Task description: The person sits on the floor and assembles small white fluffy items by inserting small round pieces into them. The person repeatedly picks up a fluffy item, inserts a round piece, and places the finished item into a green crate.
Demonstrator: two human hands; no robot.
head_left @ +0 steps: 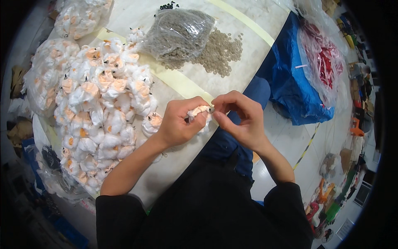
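We hold one white fabric flower between left hand and right hand, both pinched shut on it, right of one flower heap.

Big heap of white-and-peach fabric flower heads covers the left of the pale round table. Clear plastic bags of the same flowers sit at its left edge and top left. Clear bag of small tan ring-shaped pieces lies at the top, loose tan rings spilled beside it. Blue plastic sack stands right of the table, touching a clear bag of red material.
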